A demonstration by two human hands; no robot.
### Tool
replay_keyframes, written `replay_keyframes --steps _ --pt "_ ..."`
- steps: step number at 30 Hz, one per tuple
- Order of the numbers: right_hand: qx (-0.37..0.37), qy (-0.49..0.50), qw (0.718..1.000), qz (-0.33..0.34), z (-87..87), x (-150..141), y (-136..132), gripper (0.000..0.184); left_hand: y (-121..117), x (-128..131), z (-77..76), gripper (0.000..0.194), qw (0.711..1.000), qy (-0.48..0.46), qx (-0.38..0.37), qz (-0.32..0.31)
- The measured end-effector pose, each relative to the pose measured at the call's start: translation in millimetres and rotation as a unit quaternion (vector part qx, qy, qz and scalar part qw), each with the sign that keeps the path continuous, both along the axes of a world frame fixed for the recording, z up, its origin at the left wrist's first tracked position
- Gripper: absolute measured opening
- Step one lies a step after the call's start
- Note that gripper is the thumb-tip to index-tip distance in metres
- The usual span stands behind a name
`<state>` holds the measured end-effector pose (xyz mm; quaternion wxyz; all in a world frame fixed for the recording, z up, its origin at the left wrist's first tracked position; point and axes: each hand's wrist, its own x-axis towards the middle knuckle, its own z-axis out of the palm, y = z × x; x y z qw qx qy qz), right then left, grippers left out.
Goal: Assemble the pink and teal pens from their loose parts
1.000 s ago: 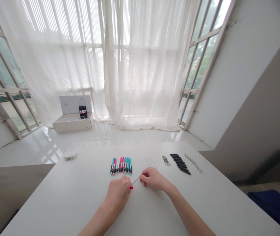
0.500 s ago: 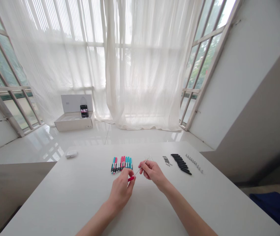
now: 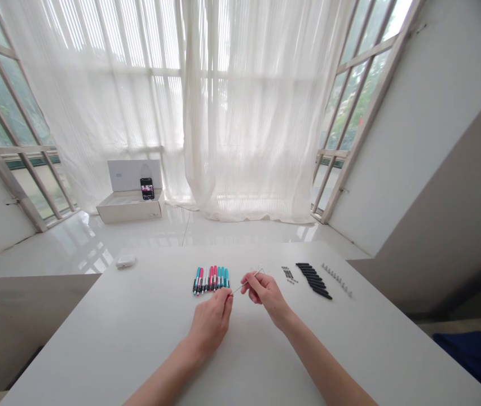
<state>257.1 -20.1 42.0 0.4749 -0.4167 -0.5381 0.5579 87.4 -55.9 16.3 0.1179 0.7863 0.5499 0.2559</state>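
My left hand [image 3: 211, 317] is closed round a red pen barrel, which the fingers now hide almost wholly. My right hand [image 3: 265, 293] pinches a thin white pen refill [image 3: 246, 282]. The refill slants down to the left, its lower end at the left fingertips; whether it sits inside the barrel I cannot tell. Just beyond my left hand lies a row of teal, red and white pen parts with clips [image 3: 212, 276]. Past my right fingers the ends of more thin refills [image 3: 256, 268] show.
Small springs [image 3: 288, 274], a row of black pen barrels [image 3: 313, 281] and a line of small grey tips [image 3: 336, 279] lie at the right of the white table [image 3: 138, 338]. A white case [image 3: 126, 261] rests at far left. Behind stands an open box [image 3: 130, 211] with a phone [image 3: 147, 189].
My left hand has turned and its fingers have closed over the red barrel, which showed before. The refill's lower end stays at the left fingers. The view has shifted slightly.
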Motion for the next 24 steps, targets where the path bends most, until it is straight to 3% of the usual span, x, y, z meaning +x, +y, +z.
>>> replay_keyframes --steps 7,16,24 --pt "0.016 -0.053 0.995 0.089 -1.1 -3 -4 0.039 -2 2 3.6 0.032 0.998 -0.060 -0.002 -0.030" --pt "-0.015 0.026 0.999 0.012 0.4 4 1 0.029 3 1 -0.6 0.030 0.997 -0.070 -0.012 -0.006" --pt "-0.009 -0.020 0.999 0.042 -2.6 -4 -2 0.026 4 1 -6.5 0.028 0.997 -0.069 0.012 -0.026"
